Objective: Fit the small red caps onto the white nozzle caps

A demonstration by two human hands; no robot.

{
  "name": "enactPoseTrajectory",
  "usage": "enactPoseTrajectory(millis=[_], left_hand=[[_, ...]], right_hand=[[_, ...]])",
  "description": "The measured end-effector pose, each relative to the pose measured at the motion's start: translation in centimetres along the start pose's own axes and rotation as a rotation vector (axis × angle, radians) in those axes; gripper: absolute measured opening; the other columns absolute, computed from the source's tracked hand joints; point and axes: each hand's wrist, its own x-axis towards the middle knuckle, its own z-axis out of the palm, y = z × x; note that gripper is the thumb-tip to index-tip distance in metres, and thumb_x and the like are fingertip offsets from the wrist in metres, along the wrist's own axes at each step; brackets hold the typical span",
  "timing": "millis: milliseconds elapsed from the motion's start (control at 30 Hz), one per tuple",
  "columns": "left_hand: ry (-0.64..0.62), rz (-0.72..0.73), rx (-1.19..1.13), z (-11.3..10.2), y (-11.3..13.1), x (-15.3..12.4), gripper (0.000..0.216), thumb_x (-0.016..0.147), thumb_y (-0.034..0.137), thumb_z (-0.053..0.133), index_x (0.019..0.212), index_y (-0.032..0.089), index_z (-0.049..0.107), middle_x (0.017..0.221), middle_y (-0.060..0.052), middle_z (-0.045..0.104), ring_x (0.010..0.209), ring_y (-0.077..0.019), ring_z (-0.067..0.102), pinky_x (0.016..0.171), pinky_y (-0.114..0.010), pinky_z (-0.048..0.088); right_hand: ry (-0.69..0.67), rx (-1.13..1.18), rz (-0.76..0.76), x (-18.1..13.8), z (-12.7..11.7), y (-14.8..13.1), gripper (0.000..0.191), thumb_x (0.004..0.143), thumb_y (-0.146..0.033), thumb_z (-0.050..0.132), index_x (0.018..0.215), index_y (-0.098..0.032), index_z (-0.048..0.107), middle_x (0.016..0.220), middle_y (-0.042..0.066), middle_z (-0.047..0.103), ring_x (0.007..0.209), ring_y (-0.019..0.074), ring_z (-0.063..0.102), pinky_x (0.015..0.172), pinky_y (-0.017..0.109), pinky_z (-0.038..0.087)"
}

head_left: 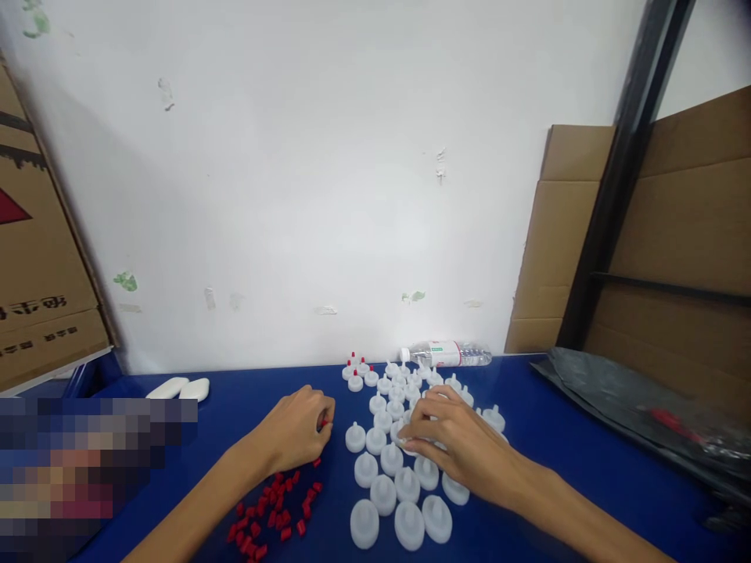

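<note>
Many white plastic caps (382,494) with nozzle tips stand in rows on the blue table (563,469). A few at the back (355,381) carry red tips. My left hand (296,430) is curled, pinching a small red tip at its fingertips, just left of the caps. Below it lies a loose pile of red tips (270,512). My right hand (449,434) rests among the caps with its fingers closed around one white cap at the front of the group.
A clear water bottle (447,353) lies against the white wall. Two white oval pieces (179,388) sit at the left. A black plastic sheet (639,407) covers the right side. Cardboard boxes (551,242) stand right and left.
</note>
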Motion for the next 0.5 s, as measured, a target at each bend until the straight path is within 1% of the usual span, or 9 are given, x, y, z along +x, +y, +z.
enactPoseTrajectory(millis=[233,367,500], left_hand=[[-0.019,-0.004,0.018,-0.09,0.22,-0.17,0.011,0.083,0.023,0.053,0.073,0.024,0.055,0.079,-0.003,0.068,0.08,-0.0235,0.061,0.063,-0.031,0.038],[-0.003,-0.011,0.032,-0.1,0.37,-0.03,0.014,0.087,0.025,0.052,0.074,0.024,0.057,0.081,-0.004,0.068,0.081,-0.0248,0.062,0.064,-0.032,0.039],[0.041,-0.025,0.042,-0.24,0.35,-0.01,0.025,0.096,0.032,0.046,0.076,0.023,0.059,0.081,-0.006,0.068,0.084,-0.0264,0.062,0.067,-0.034,0.042]], right_hand=[[-0.025,-0.029,-0.02,0.2,0.2,-0.23,0.014,0.1,-0.023,0.063,0.106,-0.027,0.074,0.091,-0.002,0.069,0.081,0.016,0.06,0.096,0.04,0.038],[-0.042,-0.017,0.007,0.08,0.34,-0.35,0.015,0.102,-0.021,0.059,0.105,-0.026,0.073,0.092,-0.002,0.072,0.084,0.0162,0.064,0.104,0.042,0.034],[-0.04,-0.004,0.024,-0.01,0.31,-0.47,0.017,0.103,-0.023,0.056,0.103,-0.025,0.073,0.091,-0.002,0.073,0.085,0.0165,0.066,0.11,0.044,0.029]])
